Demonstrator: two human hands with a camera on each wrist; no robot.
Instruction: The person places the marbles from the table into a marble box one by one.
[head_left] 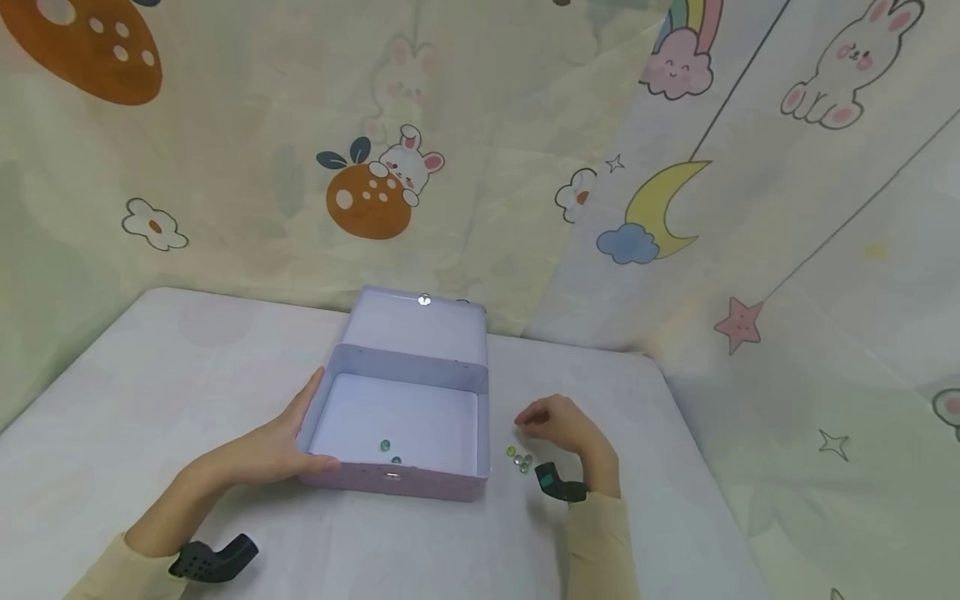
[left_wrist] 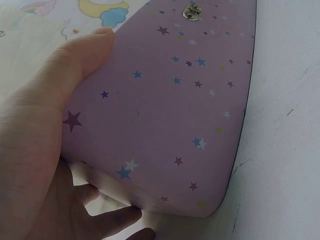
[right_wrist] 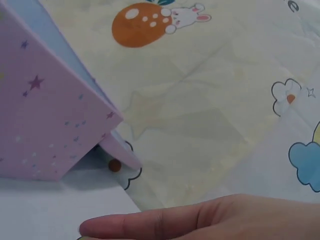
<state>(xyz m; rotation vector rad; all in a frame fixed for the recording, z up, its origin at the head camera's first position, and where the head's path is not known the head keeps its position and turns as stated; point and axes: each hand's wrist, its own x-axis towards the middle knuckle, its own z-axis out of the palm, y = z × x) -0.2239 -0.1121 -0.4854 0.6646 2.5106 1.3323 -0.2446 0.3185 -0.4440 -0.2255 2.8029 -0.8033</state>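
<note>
A lilac box point(head_left: 405, 482) with a star pattern stands on the table, its lid point(head_left: 416, 321) raised at the back. Two green glass marbles point(head_left: 386, 445) lie on its floor near the front. My left hand point(head_left: 273, 446) grips the box's left side, thumb across the front corner and fingers along the side. My right hand point(head_left: 558, 423) is over the table right of the box, fingers bent inward. Just in front of it are several clear marbles point(head_left: 523, 463) and a yellow one point(head_left: 511, 451). A yellowish sliver point(right_wrist: 84, 238) shows at its fingertip; I cannot tell whether it is held.
A metal clasp plate point(head_left: 392, 477) sits on the box front, and a latch point(head_left: 424, 299) on the lid's edge. Behind the white-covered table point(head_left: 225, 350) hangs a cloth backdrop point(head_left: 495, 167) with printed bunnies, flowers and a moon. Each wrist wears a black camera.
</note>
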